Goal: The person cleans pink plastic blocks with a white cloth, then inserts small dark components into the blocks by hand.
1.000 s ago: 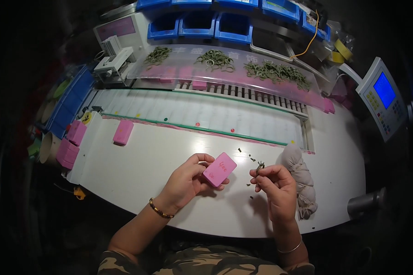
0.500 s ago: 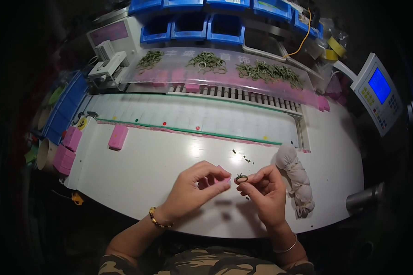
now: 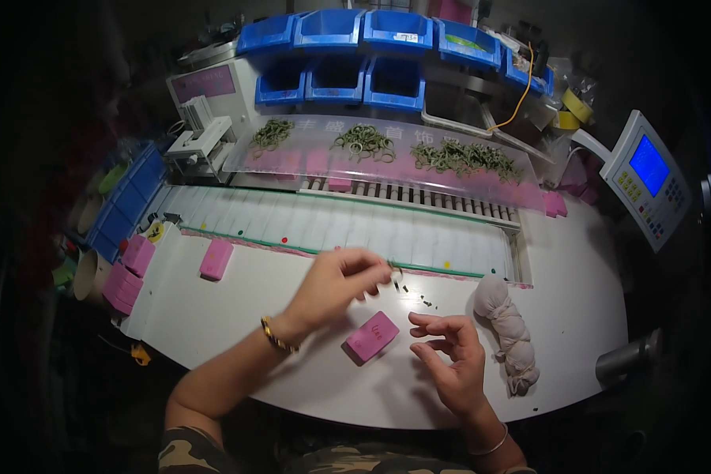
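Note:
Over the white table, my left hand point(image 3: 336, 288) pinches a small dark green ring point(image 3: 395, 270) between thumb and fingertips; the ring is blurred and partly hidden. My right hand point(image 3: 450, 355) is raised over the table to the right, thumb and fingers apart, holding nothing. Between and below the hands lies a pink block point(image 3: 374, 337) with marks on its top. Small dark green scraps point(image 3: 425, 301) are scattered just beyond my right hand.
A knotted beige cloth roll point(image 3: 507, 336) lies to the right. Beyond the white belt point(image 3: 355, 237), a translucent sheet point(image 3: 308, 162) bears heaps of green rings. Blue bins point(image 3: 395, 83) stand behind. A control panel point(image 3: 646, 178) is at right; another pink block point(image 3: 216, 259) lies left.
The green ring has passed from my right hand to my left, which has lifted away from the pink block and uncovered it. My right hand's fingers have opened. The view has shifted slightly.

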Demonstrator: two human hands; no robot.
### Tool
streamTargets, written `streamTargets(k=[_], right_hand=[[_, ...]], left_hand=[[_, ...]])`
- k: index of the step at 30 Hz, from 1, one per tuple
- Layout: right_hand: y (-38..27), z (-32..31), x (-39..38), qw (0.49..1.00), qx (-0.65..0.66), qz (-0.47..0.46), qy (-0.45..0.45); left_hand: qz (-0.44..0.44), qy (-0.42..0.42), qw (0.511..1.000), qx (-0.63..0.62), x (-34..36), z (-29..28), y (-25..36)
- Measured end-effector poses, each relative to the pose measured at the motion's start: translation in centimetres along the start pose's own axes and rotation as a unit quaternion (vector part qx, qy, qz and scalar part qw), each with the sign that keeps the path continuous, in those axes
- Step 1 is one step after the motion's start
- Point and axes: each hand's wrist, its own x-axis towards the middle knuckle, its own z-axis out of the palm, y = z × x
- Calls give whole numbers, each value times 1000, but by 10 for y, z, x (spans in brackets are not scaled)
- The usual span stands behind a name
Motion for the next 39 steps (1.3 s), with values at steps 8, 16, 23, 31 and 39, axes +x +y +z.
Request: streamTargets(k=[8, 16, 23, 31, 39], right_hand=[[5, -7, -9, 998, 36, 54, 17], [-1, -14, -15, 998, 3, 52, 37], [6, -21, -14, 996, 17, 69, 51], [7, -14, -16, 998, -32, 48, 18], [-2, -14, -17, 973, 207, 99, -26]], left_hand=[[159, 192, 872, 421, 146, -82, 59], [217, 286, 885, 296, 179, -96, 59], [173, 38, 886, 429, 28, -9, 18], [90, -58, 888, 448, -52, 31, -35], [243, -83, 943, 212, -48, 49, -11]])
